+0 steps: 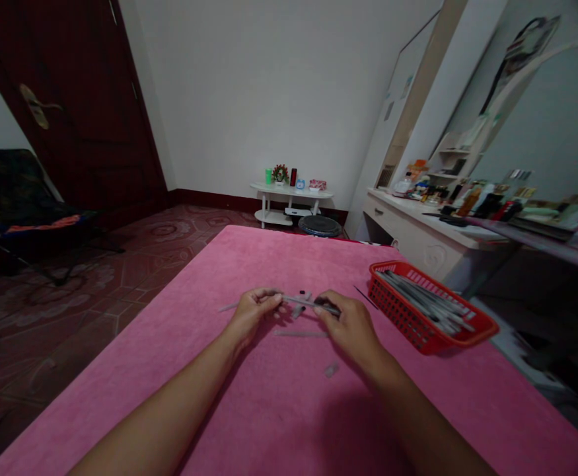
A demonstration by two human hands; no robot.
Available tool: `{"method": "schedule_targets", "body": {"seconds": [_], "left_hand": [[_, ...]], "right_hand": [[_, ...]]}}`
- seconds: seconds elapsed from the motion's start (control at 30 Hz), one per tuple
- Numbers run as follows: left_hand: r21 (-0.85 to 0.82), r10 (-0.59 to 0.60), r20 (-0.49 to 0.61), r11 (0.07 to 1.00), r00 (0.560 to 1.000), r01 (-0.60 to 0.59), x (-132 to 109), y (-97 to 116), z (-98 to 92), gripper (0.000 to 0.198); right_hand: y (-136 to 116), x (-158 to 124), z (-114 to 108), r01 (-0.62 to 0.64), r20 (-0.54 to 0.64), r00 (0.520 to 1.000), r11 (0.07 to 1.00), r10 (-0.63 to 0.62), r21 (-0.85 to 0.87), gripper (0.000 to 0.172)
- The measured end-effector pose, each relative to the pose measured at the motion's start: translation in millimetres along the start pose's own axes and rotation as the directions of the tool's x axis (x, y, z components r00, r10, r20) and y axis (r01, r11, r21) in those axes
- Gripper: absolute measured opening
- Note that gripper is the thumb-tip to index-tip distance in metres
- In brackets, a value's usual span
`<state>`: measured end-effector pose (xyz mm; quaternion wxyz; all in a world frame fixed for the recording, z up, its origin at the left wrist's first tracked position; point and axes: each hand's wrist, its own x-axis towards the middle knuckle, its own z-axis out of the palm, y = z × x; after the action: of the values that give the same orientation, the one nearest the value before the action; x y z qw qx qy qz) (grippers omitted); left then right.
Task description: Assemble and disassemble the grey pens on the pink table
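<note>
A thin grey stick [296, 300], perhaps a pen or pencil, runs between my two hands above the pink cloth [249, 410]. My left hand [253, 314] pinches it, and its pale end sticks out to the left. My right hand [351, 324] is closed around the right end, where a dark part shows between the fingers. Small translucent pieces [297, 311] and a little black piece [302, 292] lie just beyond and beneath the stick. Nearer me, a pale, flat strip [301, 334] rests on the cloth. Another small translucent piece [331, 369] lies below my right hand.
To the right, a red plastic basket [398, 316] holds several grey sticks [430, 301]. A thin dark stick [365, 297] lies beside it. Further right stands a white dressing table [412, 221] crowded with bottles. A small white table [291, 191] stands by the far wall.
</note>
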<state>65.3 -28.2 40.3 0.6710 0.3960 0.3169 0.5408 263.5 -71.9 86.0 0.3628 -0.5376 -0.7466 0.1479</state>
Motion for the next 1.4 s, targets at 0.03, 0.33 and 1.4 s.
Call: {"method": "schedule_targets", "body": {"seconds": [0.03, 0.33, 1.4], "left_hand": [[0.011, 0.000, -0.001, 1.000, 1.000, 0.000, 0, 0, -0.1, 0.034], [0.031, -0.001, -0.015, 1.000, 1.000, 0.002, -2, 3, -1.0, 0.032], [-0.037, 0.030, 0.023, 0.999, 0.999, -0.029, 5, 8, -11.9, 0.050]], "right_hand": [[-1, -1, 0, 0.020, -0.006, 1.000, 1.000, -0.020, -0.002, 0.016], [-1, -6, 12, 0.057, -0.109, 0.993, 0.997, -0.051, 0.045, 0.016], [16, 15, -26, -0.246, -0.027, 0.958, 0.869, 0.284, 0.429, 0.026]]}}
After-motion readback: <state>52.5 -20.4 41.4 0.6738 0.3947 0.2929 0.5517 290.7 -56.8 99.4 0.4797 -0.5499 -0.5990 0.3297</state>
